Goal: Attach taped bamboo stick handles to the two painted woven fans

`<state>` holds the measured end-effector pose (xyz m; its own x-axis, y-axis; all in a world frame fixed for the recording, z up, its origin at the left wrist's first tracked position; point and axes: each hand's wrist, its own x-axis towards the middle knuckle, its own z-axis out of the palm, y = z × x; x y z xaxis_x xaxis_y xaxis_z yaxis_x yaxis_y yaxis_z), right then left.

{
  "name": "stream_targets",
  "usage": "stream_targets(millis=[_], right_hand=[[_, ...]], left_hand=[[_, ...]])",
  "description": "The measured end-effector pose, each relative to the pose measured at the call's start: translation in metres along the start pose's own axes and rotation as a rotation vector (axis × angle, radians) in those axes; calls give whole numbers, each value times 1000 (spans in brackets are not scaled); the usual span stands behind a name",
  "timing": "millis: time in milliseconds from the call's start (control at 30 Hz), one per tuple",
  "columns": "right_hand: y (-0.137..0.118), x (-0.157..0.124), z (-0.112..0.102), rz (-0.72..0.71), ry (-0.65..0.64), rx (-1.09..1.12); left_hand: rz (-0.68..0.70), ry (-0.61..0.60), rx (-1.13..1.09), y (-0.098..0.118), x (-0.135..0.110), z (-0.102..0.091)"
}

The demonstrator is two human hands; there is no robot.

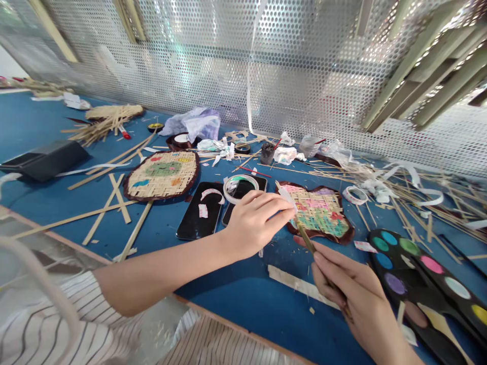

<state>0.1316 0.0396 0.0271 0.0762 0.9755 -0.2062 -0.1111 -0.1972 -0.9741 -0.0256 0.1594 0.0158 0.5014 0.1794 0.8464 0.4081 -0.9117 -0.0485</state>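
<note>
My right hand [352, 284] is closed around a thin bamboo stick [306, 238], which slants up and left. At the stick's upper end, my left hand [256, 220] pinches a small white strip [287, 196] that looks like tape. Just behind the stick lies a woven bamboo panel [319, 210] with a wavy dark brown border and pink, green and red paint. Whether the stick touches this panel I cannot tell. Beyond my left hand, a roll of white tape [231, 190] rests across two black phones [198, 218], one partly hidden by the hand.
Left of the phones is a rounded woven panel [162, 175] with painted patches. A black paint palette [403, 271] sits at the right. Bamboo strips [104, 210] and crumpled tissues [287, 154] litter the blue table [213, 289]. A perforated metal screen [213, 66] stands behind.
</note>
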Motion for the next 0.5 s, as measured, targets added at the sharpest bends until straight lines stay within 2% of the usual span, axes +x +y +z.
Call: stream_targets(millis=[333, 500], right_hand=[[-5, -1, 3, 128, 7, 39], [-1, 1, -2, 89, -30, 46]], left_hand=[[45, -110, -48, -4, 1, 1], [67, -156, -37, -3, 0, -2]])
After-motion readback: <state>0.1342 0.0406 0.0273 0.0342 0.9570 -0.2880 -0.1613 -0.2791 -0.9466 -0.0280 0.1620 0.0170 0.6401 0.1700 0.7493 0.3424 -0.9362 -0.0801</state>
